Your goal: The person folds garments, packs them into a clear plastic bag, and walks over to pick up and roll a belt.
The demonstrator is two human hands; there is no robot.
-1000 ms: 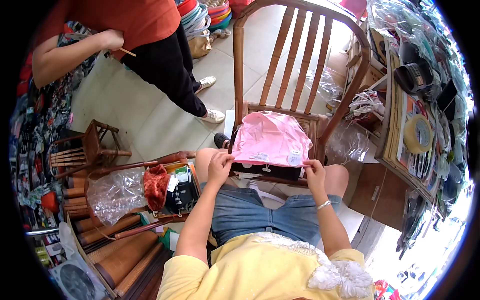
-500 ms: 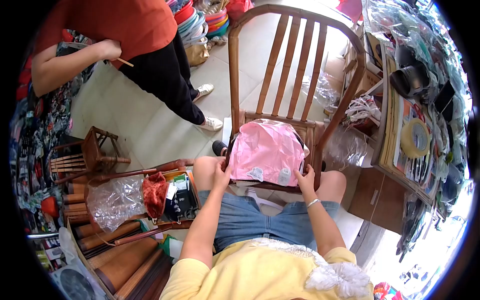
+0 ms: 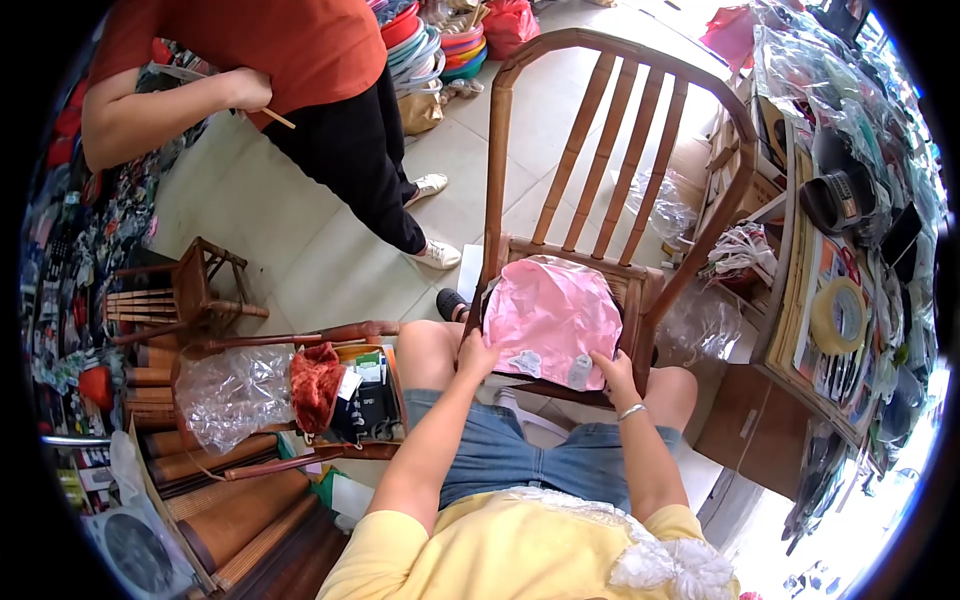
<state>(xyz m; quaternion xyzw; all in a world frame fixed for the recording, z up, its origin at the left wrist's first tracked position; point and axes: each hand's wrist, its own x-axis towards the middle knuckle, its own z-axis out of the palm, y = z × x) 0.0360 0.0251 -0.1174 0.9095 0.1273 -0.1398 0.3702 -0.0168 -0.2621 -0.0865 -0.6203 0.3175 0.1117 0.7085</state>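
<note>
A pink piece of fabric (image 3: 555, 310), wrinkled and with pale printed patches along its near edge, lies on the seat of a bamboo chair (image 3: 642, 285) facing me. Dark edging shows beneath it at the sides. At its near left corner, my left hand (image 3: 477, 354) is closed on the edge, thumb on top. The near right corner is pinched by my right hand (image 3: 616, 371), with a bracelet on that wrist. Fingers under the fabric are hidden on both sides.
A person in a red shirt (image 3: 320, 50) stands ahead left, holding a thin stick. Left of me, another chair bears clear plastic (image 3: 235, 395) and a red cloth (image 3: 315, 385). On the right, a cluttered table holds a tape roll (image 3: 838, 315) and plastic-wrapped goods.
My view has shifted, so the chair and surroundings appear lower and farther right. The left thumb now reaches farther over the pink fabric. Both hands stay at its near corners.
</note>
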